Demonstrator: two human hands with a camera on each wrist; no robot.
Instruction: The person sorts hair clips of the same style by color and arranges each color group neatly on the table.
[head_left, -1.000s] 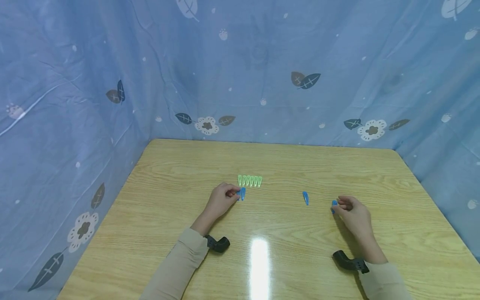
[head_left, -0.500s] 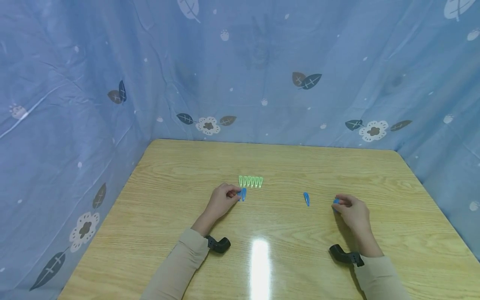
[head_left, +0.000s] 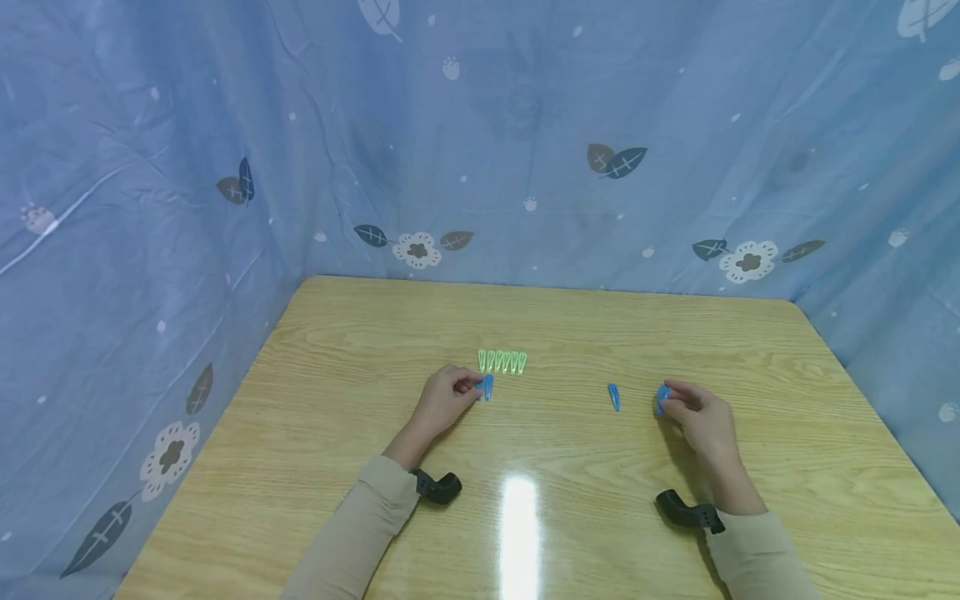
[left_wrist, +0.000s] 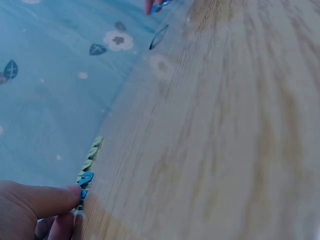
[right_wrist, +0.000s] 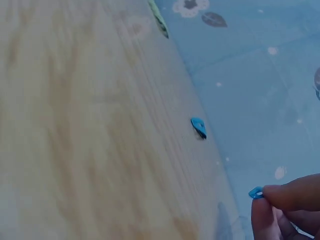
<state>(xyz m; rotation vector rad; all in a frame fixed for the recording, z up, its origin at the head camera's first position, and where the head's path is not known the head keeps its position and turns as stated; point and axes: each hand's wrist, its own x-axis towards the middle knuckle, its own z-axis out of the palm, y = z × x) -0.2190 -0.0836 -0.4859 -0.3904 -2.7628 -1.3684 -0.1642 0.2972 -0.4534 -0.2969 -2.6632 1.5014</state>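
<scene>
My right hand [head_left: 705, 419] pinches a blue snap hair clip [head_left: 662, 400] between thumb and fingers, raised over the table's right side; its tip shows in the right wrist view. Left of it, a single blue clip [head_left: 613, 397] lies on the wood. My left hand [head_left: 441, 397] rests at the middle of the table, thumb and fingertips pinching the left one of two side-by-side blue clips [left_wrist: 84, 193], which they partly cover. The other clip of that pair [head_left: 488, 387] lies just right of the fingertips. Right behind them runs a row of several light green clips [head_left: 502, 362].
The wooden table [head_left: 570, 475] has a bright light reflection at its front middle. A blue patterned curtain [head_left: 525, 125] hangs along the back and both sides. Black curved camera mounts [head_left: 442, 489] sit on both wrists.
My right hand has lifted its blue clip from the table and moved slightly left and away from me. The left hand stays at the pair of blue clips.
</scene>
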